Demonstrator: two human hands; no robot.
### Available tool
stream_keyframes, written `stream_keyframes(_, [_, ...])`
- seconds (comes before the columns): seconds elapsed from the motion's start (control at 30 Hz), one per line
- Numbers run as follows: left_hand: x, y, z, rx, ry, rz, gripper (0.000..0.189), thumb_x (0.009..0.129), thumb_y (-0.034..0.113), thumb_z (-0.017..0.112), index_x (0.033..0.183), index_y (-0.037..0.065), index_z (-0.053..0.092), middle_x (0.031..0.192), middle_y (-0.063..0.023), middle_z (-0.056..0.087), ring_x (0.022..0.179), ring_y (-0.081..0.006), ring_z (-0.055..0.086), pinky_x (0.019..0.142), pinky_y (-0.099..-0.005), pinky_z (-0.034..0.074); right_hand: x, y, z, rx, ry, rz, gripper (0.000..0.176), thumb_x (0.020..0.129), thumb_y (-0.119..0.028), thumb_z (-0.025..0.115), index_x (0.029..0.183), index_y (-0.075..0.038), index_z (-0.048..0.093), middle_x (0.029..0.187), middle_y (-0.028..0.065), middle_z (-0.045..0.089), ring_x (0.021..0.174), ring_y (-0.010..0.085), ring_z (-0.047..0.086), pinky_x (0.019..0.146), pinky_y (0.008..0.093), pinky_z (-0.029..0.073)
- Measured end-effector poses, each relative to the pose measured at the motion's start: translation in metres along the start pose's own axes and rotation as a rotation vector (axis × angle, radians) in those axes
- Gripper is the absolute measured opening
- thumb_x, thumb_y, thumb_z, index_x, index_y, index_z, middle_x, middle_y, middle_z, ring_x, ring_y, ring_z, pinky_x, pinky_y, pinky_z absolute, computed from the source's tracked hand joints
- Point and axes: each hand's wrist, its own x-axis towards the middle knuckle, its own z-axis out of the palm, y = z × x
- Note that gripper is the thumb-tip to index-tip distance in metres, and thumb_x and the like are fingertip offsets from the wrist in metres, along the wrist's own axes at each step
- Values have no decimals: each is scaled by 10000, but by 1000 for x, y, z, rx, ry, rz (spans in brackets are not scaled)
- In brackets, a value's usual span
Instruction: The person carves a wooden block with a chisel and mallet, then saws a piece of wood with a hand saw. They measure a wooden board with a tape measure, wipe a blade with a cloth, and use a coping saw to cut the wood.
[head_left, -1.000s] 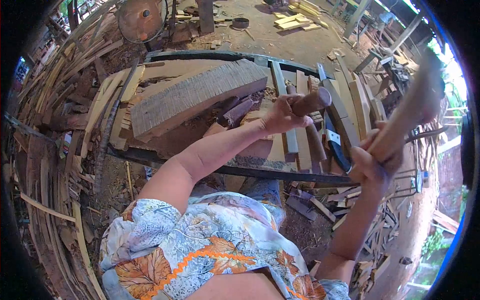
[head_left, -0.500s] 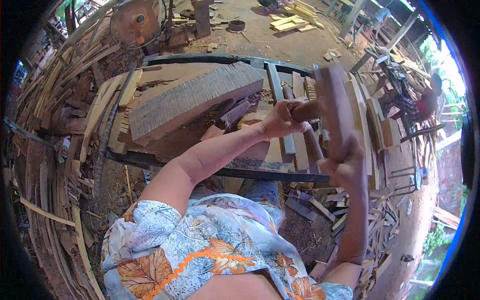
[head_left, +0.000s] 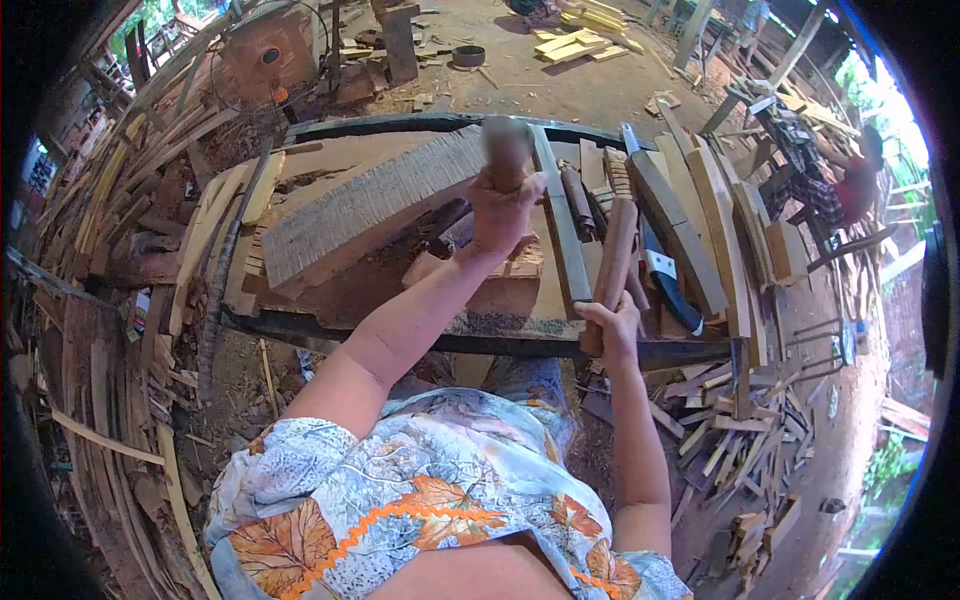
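My left hand is closed around a round wooden handle, whose blurred end points up toward me; its lower end is hidden behind the hand. Beneath it lies a thick weathered beam, slanting across the workbench. To the right, my right hand grips the near end of a long brown wooden bar, which points away from me. A saw with a black handle rests just right of that bar. Between my hands runs a narrow grey-green strip.
The workbench has a dark front rail. More boards lie along its right side. Offcuts are heaped on the ground at right, and long scrap strips at left. A fan and yellow planks are farther back.
The bar and the round handle, close together before, are now apart. My right hand has moved down and left with the bar; my left hand has moved left and turned the handle upward.
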Motion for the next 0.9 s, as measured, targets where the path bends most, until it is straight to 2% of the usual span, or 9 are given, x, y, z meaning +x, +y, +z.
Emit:
stream_keyframes(0.07, [-1,-1,-1,-42,158,42,216,737,35,711,670,91,514,585,72,487,536,-29,461,487,-218,394,8,20,1,-26,52,-45,489,583,-167,798,951,1,524,809,57,583,672,142,555,604,269,454])
stream_keyframes(0.1, [1,3,-4,-33,116,-11,224,740,40,713,672,93,506,554,65,478,487,-30,449,454,-211,380,7,22,4,-5,50,-27,411,609,-140,772,912,-38,513,768,29,550,641,117,538,592,272,450])
stream_keyframes(0.2, [3,15,-4,-100,46,-113,229,737,51,714,664,95,501,538,50,493,455,-33,457,424,-201,370,4,18,5,-78,39,-85,436,608,-152,770,937,-28,514,786,32,552,666,121,542,617,274,453])
stream_keyframes(0.3, [6,24,3,-115,-41,-106,202,739,96,705,669,88,516,541,30,506,448,-45,466,424,-203,368,2,20,5,-149,8,-160,474,601,-157,771,972,-14,513,821,42,556,703,128,552,655,272,459])
stream_keyframes(0.63, [3,11,15,6,-231,-41,206,736,119,722,642,82,542,564,47,533,502,-36,482,475,-220,408,5,20,1,-99,-9,-132,504,593,-150,778,1004,-9,523,832,47,561,702,133,560,656,272,465])
stream_keyframes(0.7, [2,13,18,20,-265,-42,193,734,119,723,664,77,549,587,46,540,530,-38,489,494,-226,414,2,1,-2,-90,-50,-4,483,585,-156,776,980,-14,537,832,44,560,706,128,558,652,267,463])
stream_keyframes(0.8, [-1,15,22,99,-319,-120,166,722,98,727,728,61,565,656,39,562,598,-41,511,540,-236,434,-11,-69,-7,-53,-43,-294,542,560,-164,782,1015,-4,536,871,62,586,769,145,575,712,283,479])
stream_keyframes(0.87, [-4,11,28,114,-378,-44,155,718,71,723,757,49,575,676,42,568,619,-39,516,555,-235,446,-34,-124,-3,-57,102,-472,512,579,-149,799,994,-30,524,860,30,558,785,130,557,693,282,463])
stream_keyframes(0.9, [-6,19,30,47,-422,-51,151,716,55,722,774,41,583,680,47,568,631,-38,520,569,-234,458,-36,-136,-11,-32,74,-523,540,571,-133,811,1010,-30,512,880,24,551,803,121,549,687,271,456])
